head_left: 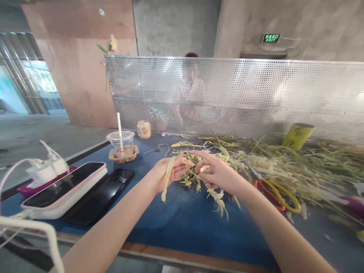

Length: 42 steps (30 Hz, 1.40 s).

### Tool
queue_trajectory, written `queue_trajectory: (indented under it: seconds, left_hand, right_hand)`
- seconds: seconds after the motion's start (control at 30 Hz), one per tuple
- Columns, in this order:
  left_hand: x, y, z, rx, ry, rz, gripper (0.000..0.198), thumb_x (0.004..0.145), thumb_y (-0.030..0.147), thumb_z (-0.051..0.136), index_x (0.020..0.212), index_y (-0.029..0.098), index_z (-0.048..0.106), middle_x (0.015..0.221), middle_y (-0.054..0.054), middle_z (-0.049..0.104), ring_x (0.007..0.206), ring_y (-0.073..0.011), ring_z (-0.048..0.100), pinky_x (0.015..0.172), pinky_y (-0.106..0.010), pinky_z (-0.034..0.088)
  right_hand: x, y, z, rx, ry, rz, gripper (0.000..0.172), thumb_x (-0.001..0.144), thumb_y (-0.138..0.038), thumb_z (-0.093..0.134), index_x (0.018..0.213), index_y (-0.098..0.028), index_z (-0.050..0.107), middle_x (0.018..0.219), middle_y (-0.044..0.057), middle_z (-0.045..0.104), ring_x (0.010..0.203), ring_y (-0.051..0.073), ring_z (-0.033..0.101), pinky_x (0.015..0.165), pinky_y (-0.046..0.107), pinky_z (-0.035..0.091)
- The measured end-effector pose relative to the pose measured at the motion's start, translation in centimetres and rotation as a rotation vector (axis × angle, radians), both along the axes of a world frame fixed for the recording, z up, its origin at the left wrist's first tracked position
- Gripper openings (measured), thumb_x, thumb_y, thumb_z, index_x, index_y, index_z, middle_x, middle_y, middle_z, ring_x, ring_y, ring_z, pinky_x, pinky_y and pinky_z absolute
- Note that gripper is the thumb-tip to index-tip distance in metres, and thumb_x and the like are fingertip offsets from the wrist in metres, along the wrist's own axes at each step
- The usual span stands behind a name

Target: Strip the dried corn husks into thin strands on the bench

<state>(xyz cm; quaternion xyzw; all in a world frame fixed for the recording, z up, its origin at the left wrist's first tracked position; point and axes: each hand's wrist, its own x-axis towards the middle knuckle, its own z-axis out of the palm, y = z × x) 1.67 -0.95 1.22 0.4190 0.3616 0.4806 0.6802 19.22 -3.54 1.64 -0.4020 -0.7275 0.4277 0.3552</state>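
Over the blue tabletop (182, 223) my left hand (163, 172) is turned partly palm up. A long pale green dried leaf strip (167, 184) runs from its thumb side and hangs down across the hand. My right hand (220, 174) faces it with curled fingers, closed on a pale leafy strand; the fingertips partly hide the grip. Beneath and behind both hands lies a bunch of dried plant stalks (193, 184) with small crinkled leaves. More pale, curled leaf (218, 201) dangles below my right hand.
Scissors (277, 195) with orange and yellow handles lie right, beside heaped dried stalks (335, 163) and a yellow-green container (298, 136). Left are a lidded cup (122, 142), a black phone (101, 197) and a charging phone (65, 185). Behind a perforated metal screen (244, 87) sits a person (190, 94).
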Motion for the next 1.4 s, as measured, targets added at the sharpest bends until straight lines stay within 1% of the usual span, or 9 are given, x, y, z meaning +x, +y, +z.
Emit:
queue_trajectory:
  seconds: [0.13,0.27,0.4,0.53,0.73,0.83,0.97,1.23,1.4]
  left_hand:
    - [-0.2,-0.4,0.7,-0.064,0.031,-0.074,0.030,0.089,0.026,0.038,0.087,0.006,0.061,0.088,-0.016,0.070,0.082,-0.0182,0.067,0.080,-0.027,0.051]
    - [-0.2,-0.9,1.1,-0.007,0.183,-0.122,0.023,0.085,0.020,0.045,0.104,0.010,0.053,0.084,-0.014,0.071,0.074,-0.0205,0.068,0.073,-0.034,0.053]
    - [-0.3,-1.2,0.9,0.024,0.337,-0.233,0.020,0.085,0.023,0.046,0.095,0.009,0.056,0.075,-0.013,0.071,0.061,-0.0202,0.068,0.059,-0.033,0.055]
    - [-0.5,-1.2,0.5,0.071,0.399,-0.329,0.023,0.082,0.025,0.050,0.098,0.011,0.059,0.076,-0.012,0.071,0.061,-0.0202,0.068,0.050,-0.028,0.055]
    - [-0.6,-0.9,0.2,0.100,0.434,-0.241,0.021,0.070,0.022,0.065,0.086,0.009,0.065,0.087,-0.014,0.070,0.070,-0.0225,0.068,0.051,-0.026,0.055]
    - [-0.5,-1.1,0.4,0.114,0.441,-0.259,0.020,0.068,0.023,0.067,0.081,0.008,0.067,0.088,-0.016,0.070,0.072,-0.0221,0.068,0.053,-0.024,0.055]
    - [-0.2,-1.3,0.5,0.107,0.390,-0.220,0.025,0.068,0.022,0.067,0.089,0.008,0.065,0.086,-0.015,0.070,0.075,-0.0227,0.068,0.054,-0.025,0.056]
    - [0.8,-1.1,0.0,0.033,0.218,-0.009,0.016,0.080,0.012,0.053,0.093,0.008,0.061,0.090,-0.013,0.070,0.072,-0.0182,0.068,0.067,-0.028,0.057]
    - [1.2,-1.1,-0.6,-0.005,0.139,-0.057,0.013,0.078,0.013,0.057,0.090,0.010,0.061,0.077,-0.009,0.071,0.061,-0.0140,0.067,0.060,-0.023,0.056]
  right_hand:
    - [0.0,0.0,0.0,0.049,-0.097,0.025,0.065,0.072,-0.012,0.054,0.129,-0.037,0.036,0.077,-0.004,0.050,0.042,0.001,0.039,0.038,0.015,0.035]
    - [0.4,0.1,0.5,0.141,-0.235,0.014,0.071,0.070,-0.017,0.061,0.131,-0.038,0.032,0.070,-0.006,0.050,0.045,0.003,0.041,0.046,0.018,0.037]
    - [0.6,0.0,0.8,0.166,-0.372,0.100,0.069,0.069,-0.019,0.064,0.130,-0.035,0.036,0.066,-0.006,0.053,0.049,0.005,0.043,0.050,0.019,0.037]
    - [0.5,-0.4,0.9,0.135,-0.437,0.161,0.065,0.071,-0.020,0.062,0.130,-0.034,0.038,0.061,-0.006,0.051,0.048,0.006,0.043,0.048,0.019,0.035]
    - [0.6,-0.6,1.1,0.123,-0.483,0.198,0.076,0.070,-0.019,0.062,0.135,-0.035,0.025,0.063,-0.007,0.051,0.049,0.006,0.042,0.049,0.018,0.034]
    - [0.5,-0.6,1.1,0.139,-0.513,0.195,0.071,0.070,-0.023,0.062,0.133,-0.032,0.029,0.065,-0.006,0.051,0.051,0.007,0.044,0.050,0.019,0.035]
    - [0.4,-0.5,0.8,0.191,-0.562,0.165,0.069,0.067,-0.023,0.064,0.128,-0.025,0.032,0.068,-0.005,0.054,0.055,0.009,0.048,0.053,0.021,0.037]
    - [0.9,-0.4,1.0,0.245,-0.742,-0.091,0.037,0.070,-0.031,0.058,0.102,-0.021,0.043,0.070,-0.002,0.060,0.056,0.013,0.052,0.048,0.022,0.033]
    - [0.6,-0.4,0.9,0.274,-0.727,-0.129,0.026,0.072,-0.034,0.056,0.093,-0.021,0.048,0.079,0.001,0.062,0.060,0.013,0.054,0.048,0.021,0.033]
